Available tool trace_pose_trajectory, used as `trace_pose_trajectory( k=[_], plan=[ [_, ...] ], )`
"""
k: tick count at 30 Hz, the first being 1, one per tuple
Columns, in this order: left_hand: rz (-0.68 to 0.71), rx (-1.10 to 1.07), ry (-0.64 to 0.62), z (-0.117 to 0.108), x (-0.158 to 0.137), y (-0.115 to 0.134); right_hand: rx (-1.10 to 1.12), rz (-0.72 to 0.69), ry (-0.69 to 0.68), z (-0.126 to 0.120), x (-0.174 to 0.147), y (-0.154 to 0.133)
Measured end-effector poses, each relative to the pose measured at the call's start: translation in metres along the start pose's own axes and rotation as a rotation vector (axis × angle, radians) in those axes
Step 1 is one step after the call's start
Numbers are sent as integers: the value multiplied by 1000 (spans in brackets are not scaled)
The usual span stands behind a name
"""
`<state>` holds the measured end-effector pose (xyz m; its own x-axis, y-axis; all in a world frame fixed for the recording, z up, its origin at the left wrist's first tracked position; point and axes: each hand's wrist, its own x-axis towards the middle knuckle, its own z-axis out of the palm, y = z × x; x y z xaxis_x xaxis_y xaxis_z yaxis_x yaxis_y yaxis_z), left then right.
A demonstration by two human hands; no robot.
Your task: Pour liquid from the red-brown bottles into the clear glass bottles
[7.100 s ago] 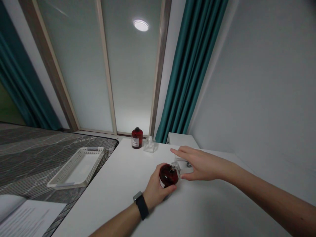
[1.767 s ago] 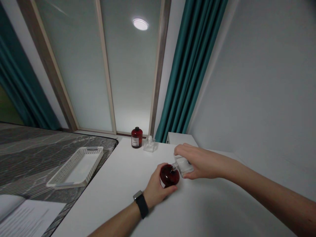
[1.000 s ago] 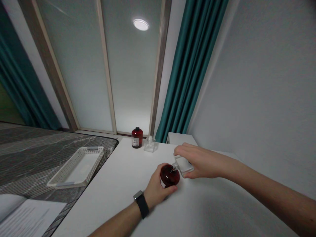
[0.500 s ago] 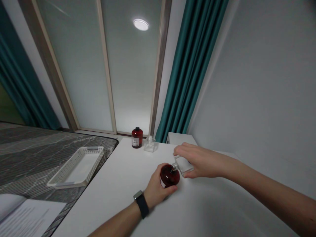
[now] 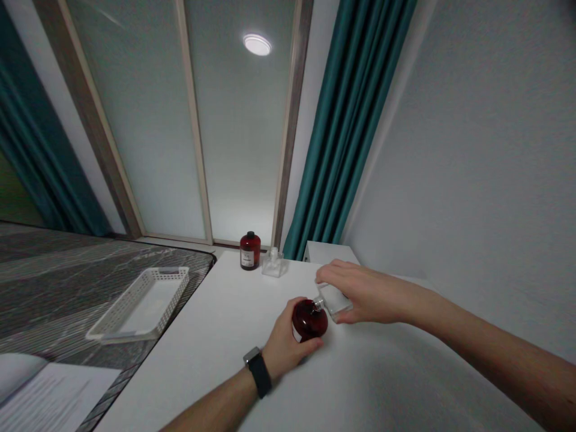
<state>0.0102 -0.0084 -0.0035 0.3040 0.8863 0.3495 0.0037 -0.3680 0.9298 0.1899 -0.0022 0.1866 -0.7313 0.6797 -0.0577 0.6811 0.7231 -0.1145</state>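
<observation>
White printed pages [image 5: 63, 396] lie open at near left, their lines too blurred to read. One dark-banded watch [image 5: 258, 373] is on the left wrist. The left hand [image 5: 281, 345] is wrapped round one dark red bottle [image 5: 311, 321] at the white worktop [image 5: 202, 354]; part of its pale label shows. The right hand [image 5: 360, 292] grips one tilted clear bottle [image 5: 333, 300] between thumb and fingers, neck at the red bottle's mouth; contact cannot be confirmed. One white perforated basket [image 5: 130, 339] sits farther left. At the worktop's far edge stand one capped red bottle [image 5: 250, 247], label print illegible, and, just right, one upright clear bottle [image 5: 272, 268].
</observation>
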Motion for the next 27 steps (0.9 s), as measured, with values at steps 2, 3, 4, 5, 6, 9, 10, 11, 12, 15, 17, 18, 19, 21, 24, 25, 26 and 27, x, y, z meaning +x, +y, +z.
trace_pose_trajectory(
  k=[2, 3, 4, 5, 6, 9, 10, 11, 12, 15, 17, 18, 19, 21, 24, 25, 26, 27],
  plan=[
    [-2, -4, -3, 0, 0, 1, 4, -3, 0, 0, 0, 0],
    [-4, -9, -4, 0, 0, 1, 7, -5, -1, 0, 0, 1],
    [-5, -13, -5, 0, 0, 1, 11, -8, -2, 0, -1, 1],
    [-5, -16, -6, 0, 0, 1, 14, -10, -2, 0, -1, 1],
    [-4, -16, -5, 0, 0, 1, 17, -11, -1, 0, -2, 1],
    [3, -16, -4, 0, 1, 1, 20, -9, 0, 0, -2, 1],
    [6, -18, -5, 0, 1, 0, 19, -9, -1, 0, -1, 0],
    [7, -19, -5, 0, 1, 0, 18, -7, -3, 0, -1, 0],
    [8, -19, -5, 0, 1, -1, 15, -6, -4, 0, -1, 0],
    [11, -17, -3, 0, 1, -2, 14, -9, -6, 0, 0, 1],
    [16, -16, -1, 0, 1, -3, 20, -15, 1, 1, 0, 2],
    [20, -15, -2, 0, 1, -3, 22, -17, 5, 1, 0, 3],
    [23, -12, -1, 0, 1, -3, 23, -18, 8, 2, 0, 3],
    [23, -6, -1, 0, 1, -4, 21, -19, 9, 2, 0, 4],
    [25, -1, -2, 0, 1, -4, 25, -22, 10, 2, 1, 4],
    [25, -3, -3, 0, 1, -4, 27, -22, 12, 2, 1, 3],
    [25, -5, -4, 0, 1, -4, 29, -20, 14, 2, 1, 3],
    [24, -8, -3, 0, 1, -4, 29, -18, 15, 2, 1, 3]
  ],
)
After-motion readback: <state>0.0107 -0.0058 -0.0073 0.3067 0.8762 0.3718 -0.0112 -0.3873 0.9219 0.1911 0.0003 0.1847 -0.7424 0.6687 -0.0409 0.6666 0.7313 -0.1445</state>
